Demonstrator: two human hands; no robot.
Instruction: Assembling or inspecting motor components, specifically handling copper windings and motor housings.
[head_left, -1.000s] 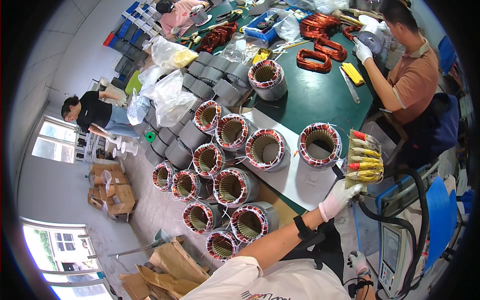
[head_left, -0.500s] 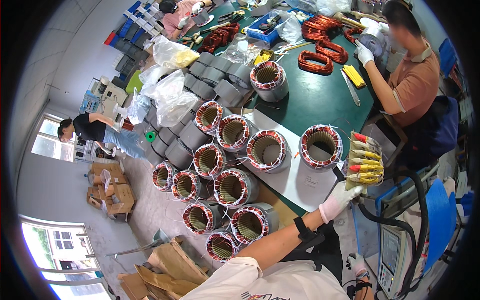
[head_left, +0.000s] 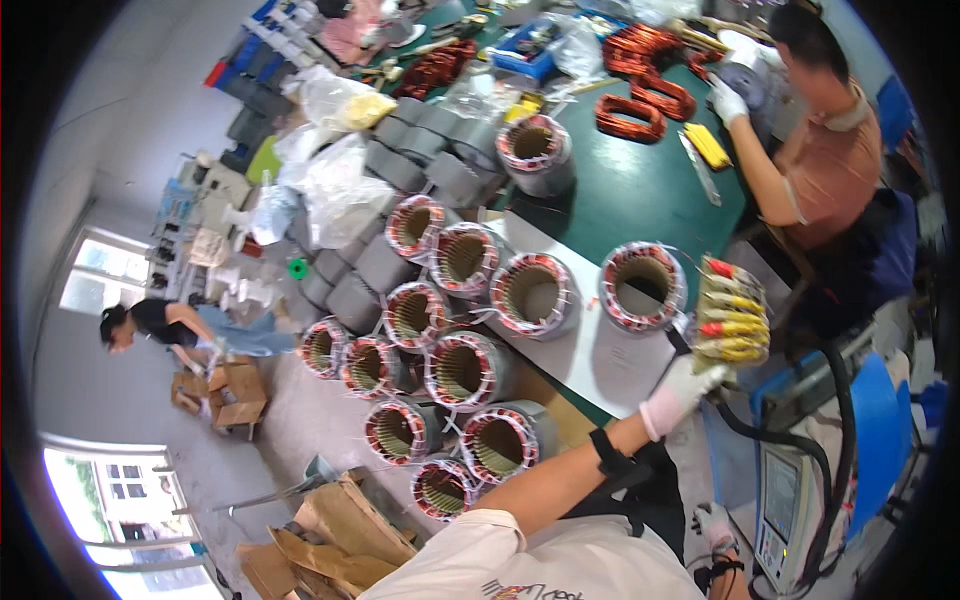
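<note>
My left hand, in a white glove with a pink cuff, reaches out at the right. It is closed on the lower end of a board of test clips, which carries a row of yellow and red clips. A stator with red-and-white laced windings stands on the bench just left of the clips. My right hand, also gloved, hangs low at the lower right beside a bench tester with a screen. Its fingers are too small and blurred to read.
Several wound stators crowd the middle, with bare grey cores behind. A thick black cable loops at the right. Across the green table a co-worker sits near copper coils. Torn cardboard lies below.
The person at the far left has bent lower, hands now at the cardboard box. The clip board has tilted slightly in my left hand. The view has shifted a little and blurred.
</note>
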